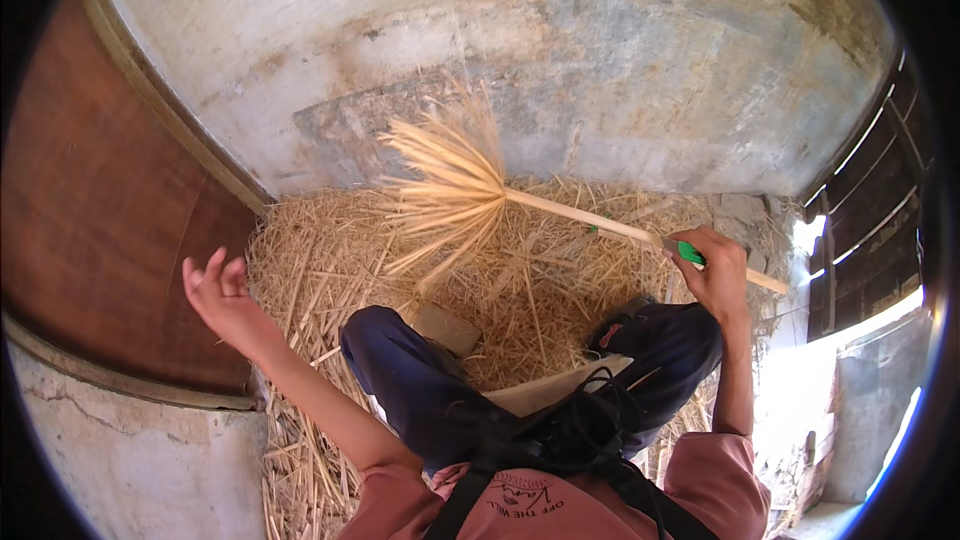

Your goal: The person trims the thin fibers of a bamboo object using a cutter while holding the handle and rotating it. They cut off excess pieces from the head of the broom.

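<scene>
A long pale stick, its far end split into many thin strips like a bamboo broom (440, 185), slants across in front of me. My right hand (715, 270) is closed round its plain end, which pokes out to the right past the fingers. The same hand has a green and grey tool (688, 252) pressed along the stick; it looks like a box cutter, though the fingers hide part of it. Out to the left, my left hand (228, 300) is raised, empty, its fingers apart and loosely bent, away from the strips and near the brown door panel.
I sit low between a stained plaster wall (640, 90) and the brown door panel (120, 200). Dry straw (310, 270) and split pieces cover the ground. A block (447, 328) lies between my knees. Dark slats (870, 220) stand at the right.
</scene>
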{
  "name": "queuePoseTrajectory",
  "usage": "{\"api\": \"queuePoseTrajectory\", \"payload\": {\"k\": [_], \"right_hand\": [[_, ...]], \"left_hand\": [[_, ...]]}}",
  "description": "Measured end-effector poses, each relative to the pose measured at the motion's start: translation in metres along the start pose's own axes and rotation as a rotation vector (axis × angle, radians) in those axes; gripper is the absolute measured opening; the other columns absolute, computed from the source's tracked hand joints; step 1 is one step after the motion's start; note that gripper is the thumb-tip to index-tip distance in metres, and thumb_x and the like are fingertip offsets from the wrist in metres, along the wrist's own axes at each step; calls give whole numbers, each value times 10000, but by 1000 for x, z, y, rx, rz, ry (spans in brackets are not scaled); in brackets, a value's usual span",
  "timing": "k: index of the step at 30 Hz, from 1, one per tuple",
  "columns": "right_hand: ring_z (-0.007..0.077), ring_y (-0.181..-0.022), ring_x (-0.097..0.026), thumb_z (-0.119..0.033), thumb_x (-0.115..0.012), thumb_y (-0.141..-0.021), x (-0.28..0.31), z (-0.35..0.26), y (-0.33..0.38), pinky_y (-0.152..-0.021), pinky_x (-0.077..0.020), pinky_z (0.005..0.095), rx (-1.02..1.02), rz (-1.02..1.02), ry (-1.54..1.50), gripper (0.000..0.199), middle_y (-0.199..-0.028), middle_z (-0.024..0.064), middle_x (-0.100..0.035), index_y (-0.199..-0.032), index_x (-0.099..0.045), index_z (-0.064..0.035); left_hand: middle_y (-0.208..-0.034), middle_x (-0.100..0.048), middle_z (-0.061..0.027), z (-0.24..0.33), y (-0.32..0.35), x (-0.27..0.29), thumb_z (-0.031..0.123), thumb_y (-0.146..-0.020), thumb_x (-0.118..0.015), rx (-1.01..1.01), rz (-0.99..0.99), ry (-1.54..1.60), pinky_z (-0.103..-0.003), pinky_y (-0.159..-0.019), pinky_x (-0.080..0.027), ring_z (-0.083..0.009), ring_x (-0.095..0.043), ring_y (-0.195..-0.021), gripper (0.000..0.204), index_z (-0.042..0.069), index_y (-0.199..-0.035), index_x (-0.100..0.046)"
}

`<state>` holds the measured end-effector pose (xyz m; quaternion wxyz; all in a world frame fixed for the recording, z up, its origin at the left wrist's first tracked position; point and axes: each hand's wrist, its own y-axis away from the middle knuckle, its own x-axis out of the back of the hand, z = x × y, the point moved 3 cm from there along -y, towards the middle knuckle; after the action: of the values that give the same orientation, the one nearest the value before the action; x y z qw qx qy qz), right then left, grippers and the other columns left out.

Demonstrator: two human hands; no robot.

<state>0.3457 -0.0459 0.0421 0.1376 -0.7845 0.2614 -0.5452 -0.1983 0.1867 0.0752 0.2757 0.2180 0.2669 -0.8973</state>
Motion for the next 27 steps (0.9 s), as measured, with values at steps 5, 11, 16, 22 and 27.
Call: {"api": "queuePoseTrajectory", "payload": {"k": [5,11,16,22,27], "right_hand": [[347,-767,-757,-162,-848,-866,-19,-1,5,-695,-577,443,-60,64,50,134,-857,120,-774,-985,-841,-103],[384,-712,-737,-191,-842,-843,-11,-17,-1,-684,-577,451,-114,65,106,141,-749,148,-740,-954,-837,-104],[391,-702,-730,-163,-796,-856,-9,-9,5,-668,-567,459,-148,63,80,125,-743,179,-721,-949,-827,-85],[382,-691,-727,-127,-771,-857,-20,-28,9,-651,-559,464,-87,-6,-15,93,-731,169,-711,-933,-809,-92],[369,-696,-732,-124,-787,-833,-30,-58,22,-651,-560,459,14,-139,-120,123,-757,133,-731,-953,-800,-106]], "left_hand": [[-1578,-580,-232,-113,49,16,380,-1071,-738,-134,-592,-889,-450,-1279,-363,-359,-488,-1538,726,-3,-1624,-465],[-1601,-556,-293,-230,158,27,402,-1037,-747,383,-1241,-894,-478,-1280,-366,-441,-509,-1510,758,-37,-1600,-493],[-1568,-592,-270,-224,230,9,433,-1039,-749,321,-1843,-1054,-479,-1223,-441,-409,-548,-1481,755,-9,-1600,-504],[-1554,-620,-200,-195,254,-39,303,-1074,-745,956,-1620,-167,-449,-1186,-523,-317,-617,-1430,629,26,-1594,-523],[-1499,-654,-192,-155,232,-96,220,-1100,-706,1083,-1073,505,-479,-1184,-552,-310,-634,-1408,528,41,-1569,-542]]}}
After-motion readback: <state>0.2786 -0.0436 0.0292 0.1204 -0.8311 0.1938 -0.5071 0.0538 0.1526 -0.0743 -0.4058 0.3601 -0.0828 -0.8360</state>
